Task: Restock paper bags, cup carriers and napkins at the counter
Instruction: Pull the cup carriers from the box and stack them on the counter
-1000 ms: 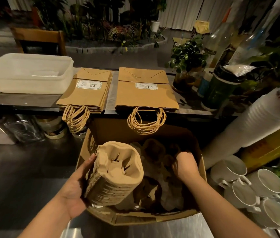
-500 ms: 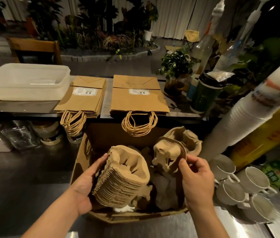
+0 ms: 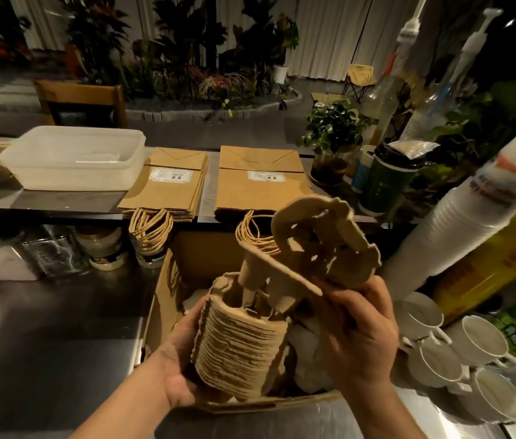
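My left hand (image 3: 177, 369) holds a thick stack of brown pulp cup carriers (image 3: 237, 346) above the open cardboard box (image 3: 161, 299). My right hand (image 3: 358, 334) pinches a loose cup carrier (image 3: 320, 245) by its edge and holds it tilted over the stack's top. White paper (image 3: 307, 353) lies inside the box under the carriers. Two piles of brown paper bags, one on the left (image 3: 171, 188) and one on the right (image 3: 260, 185), lie flat on the raised counter behind, their twisted handles hanging over the edge.
A white plastic tub (image 3: 73, 160) sits left of the bags. A potted plant (image 3: 332, 137), a green cup (image 3: 383, 185) and pump bottles (image 3: 408, 77) stand at the right. A slanted stack of white cups (image 3: 459, 229) and white mugs (image 3: 434, 350) crowd the lower right. Jars (image 3: 104, 248) sit under the counter.
My right hand has lifted the loose carrier out of the box and brought it left over the stack. My left hand has raised the stack slightly.
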`<state>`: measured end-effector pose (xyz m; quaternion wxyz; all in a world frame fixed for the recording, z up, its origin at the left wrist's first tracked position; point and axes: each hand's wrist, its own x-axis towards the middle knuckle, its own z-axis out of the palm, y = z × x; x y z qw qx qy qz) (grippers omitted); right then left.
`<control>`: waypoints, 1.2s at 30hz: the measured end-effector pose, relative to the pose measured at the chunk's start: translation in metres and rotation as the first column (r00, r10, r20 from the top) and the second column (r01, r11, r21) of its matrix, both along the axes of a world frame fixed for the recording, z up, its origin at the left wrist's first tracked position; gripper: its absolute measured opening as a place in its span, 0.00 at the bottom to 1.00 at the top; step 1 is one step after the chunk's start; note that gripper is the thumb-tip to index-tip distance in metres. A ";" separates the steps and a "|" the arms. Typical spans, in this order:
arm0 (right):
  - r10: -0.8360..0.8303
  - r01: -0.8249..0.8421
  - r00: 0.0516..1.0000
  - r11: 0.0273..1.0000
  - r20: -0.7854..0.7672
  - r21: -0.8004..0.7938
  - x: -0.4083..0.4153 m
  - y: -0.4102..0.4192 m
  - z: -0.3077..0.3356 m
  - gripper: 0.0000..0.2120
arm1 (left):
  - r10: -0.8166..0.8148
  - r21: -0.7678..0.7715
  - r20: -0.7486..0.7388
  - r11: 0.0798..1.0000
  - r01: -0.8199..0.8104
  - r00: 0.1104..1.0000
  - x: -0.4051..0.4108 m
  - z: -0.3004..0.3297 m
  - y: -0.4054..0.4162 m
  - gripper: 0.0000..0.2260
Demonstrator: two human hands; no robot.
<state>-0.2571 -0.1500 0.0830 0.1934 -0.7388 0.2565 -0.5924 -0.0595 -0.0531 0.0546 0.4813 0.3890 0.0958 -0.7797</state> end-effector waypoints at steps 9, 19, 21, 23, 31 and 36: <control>0.074 -0.133 0.979 0.937 -0.190 -0.324 0.017 -0.018 0.003 0.08 | 0.048 -0.008 -0.080 0.999 -0.049 0.996 0.011 -0.004 0.004 0.27; 0.371 -0.353 0.919 0.925 -0.133 0.140 0.018 -0.007 0.021 0.13 | 0.182 -0.096 0.204 0.982 -0.165 0.962 0.012 -0.007 0.006 0.29; 0.286 -0.260 0.956 0.925 -0.057 0.277 0.024 -0.001 0.022 0.09 | 0.210 -0.134 0.235 0.974 -0.183 0.949 0.010 -0.008 0.006 0.29; 0.198 -0.190 0.980 0.897 0.022 0.400 0.031 0.006 0.024 0.05 | 0.239 -0.151 0.269 0.967 -0.204 0.933 0.009 -0.011 0.006 0.28; 0.005 -0.261 0.933 0.700 0.360 0.665 0.049 0.009 0.041 0.14 | 0.332 -0.191 0.385 0.942 -0.277 0.861 0.004 -0.008 0.004 0.21; 0.021 -0.371 0.903 0.540 0.429 0.755 0.043 0.004 0.059 0.15 | 0.363 -0.215 0.405 0.930 -0.299 0.839 0.008 -0.009 0.003 0.24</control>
